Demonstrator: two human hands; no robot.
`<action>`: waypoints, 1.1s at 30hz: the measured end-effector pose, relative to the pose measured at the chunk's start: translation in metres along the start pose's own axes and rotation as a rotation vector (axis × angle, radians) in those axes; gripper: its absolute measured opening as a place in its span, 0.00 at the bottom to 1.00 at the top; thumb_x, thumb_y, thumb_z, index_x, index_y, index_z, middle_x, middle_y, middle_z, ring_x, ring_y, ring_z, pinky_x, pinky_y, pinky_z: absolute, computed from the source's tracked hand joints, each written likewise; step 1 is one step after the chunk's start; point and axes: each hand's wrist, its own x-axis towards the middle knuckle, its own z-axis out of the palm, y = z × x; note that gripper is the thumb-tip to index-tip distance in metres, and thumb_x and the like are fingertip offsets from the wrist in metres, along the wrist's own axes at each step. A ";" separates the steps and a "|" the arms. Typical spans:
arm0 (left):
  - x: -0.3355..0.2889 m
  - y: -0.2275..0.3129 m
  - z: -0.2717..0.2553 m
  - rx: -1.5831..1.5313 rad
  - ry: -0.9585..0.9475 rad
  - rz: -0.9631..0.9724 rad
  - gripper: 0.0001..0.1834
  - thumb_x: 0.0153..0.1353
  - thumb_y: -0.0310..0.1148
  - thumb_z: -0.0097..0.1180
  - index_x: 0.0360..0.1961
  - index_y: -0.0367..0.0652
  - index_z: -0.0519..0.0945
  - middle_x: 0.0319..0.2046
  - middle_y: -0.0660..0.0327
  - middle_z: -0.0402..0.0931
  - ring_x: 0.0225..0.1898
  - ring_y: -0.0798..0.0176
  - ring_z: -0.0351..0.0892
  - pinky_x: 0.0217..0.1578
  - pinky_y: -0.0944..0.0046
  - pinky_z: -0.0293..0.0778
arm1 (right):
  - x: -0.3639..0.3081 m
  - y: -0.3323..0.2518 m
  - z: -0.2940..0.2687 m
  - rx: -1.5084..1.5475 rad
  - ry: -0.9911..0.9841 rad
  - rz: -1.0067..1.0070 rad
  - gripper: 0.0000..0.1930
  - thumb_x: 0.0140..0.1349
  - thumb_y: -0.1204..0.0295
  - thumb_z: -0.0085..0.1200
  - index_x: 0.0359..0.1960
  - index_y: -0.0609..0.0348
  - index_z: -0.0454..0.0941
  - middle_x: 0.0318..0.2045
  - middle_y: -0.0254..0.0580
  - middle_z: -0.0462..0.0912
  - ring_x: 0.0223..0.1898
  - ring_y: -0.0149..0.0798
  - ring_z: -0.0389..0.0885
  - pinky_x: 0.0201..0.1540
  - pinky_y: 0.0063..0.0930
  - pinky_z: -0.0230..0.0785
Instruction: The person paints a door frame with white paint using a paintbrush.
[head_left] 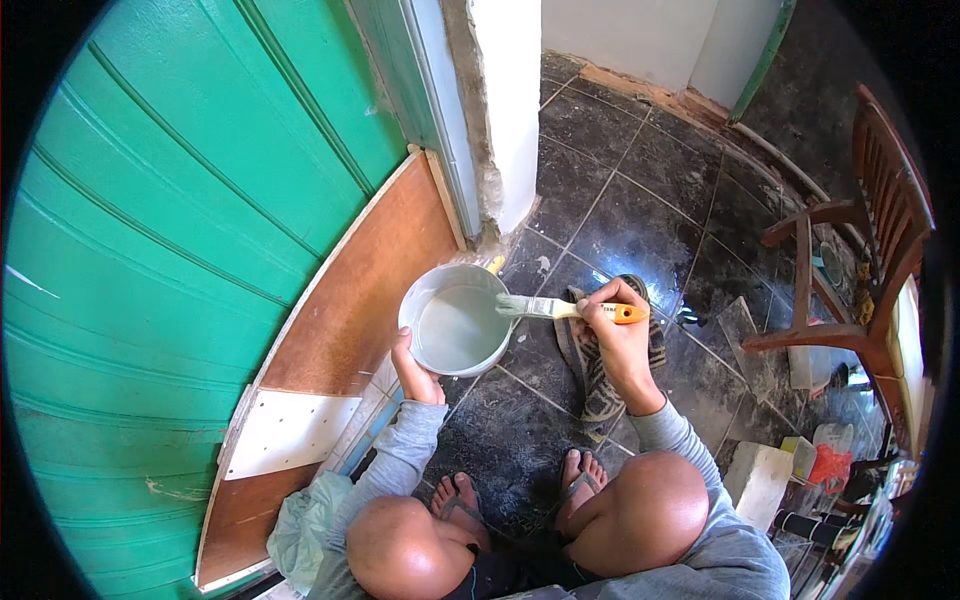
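My left hand (415,372) grips the lower left side of a round white bucket (408,318), thumb at its rim. Pale, milky grey liquid (459,322) lies inside the bucket. In my right hand (619,338) is a paintbrush (560,307) with an orange and cream handle, held level and pointing left. Its pale, wet-looking bristles rest at or just over the bucket's right rim; I cannot tell whether they touch it. Under my right hand a dark patterned cloth (601,395) lies on the floor.
On the left stands a green panelled door (170,230) with a brown board (355,290) along its bottom. A white wall edge (508,110) rises beyond the bucket. To the right are a wooden chair (850,215), a pale block (757,482) and clutter on dark floor tiles (640,225).
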 end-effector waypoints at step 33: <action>0.002 0.009 -0.054 0.039 0.090 0.090 0.36 0.61 0.57 0.44 0.60 0.40 0.69 0.56 0.55 0.72 0.57 0.55 0.71 0.58 0.56 0.65 | 0.135 0.100 0.063 -0.843 -0.020 -1.120 0.11 0.42 0.82 0.66 0.27 0.60 0.78 0.27 0.44 0.82 0.25 0.42 0.84 0.27 0.28 0.75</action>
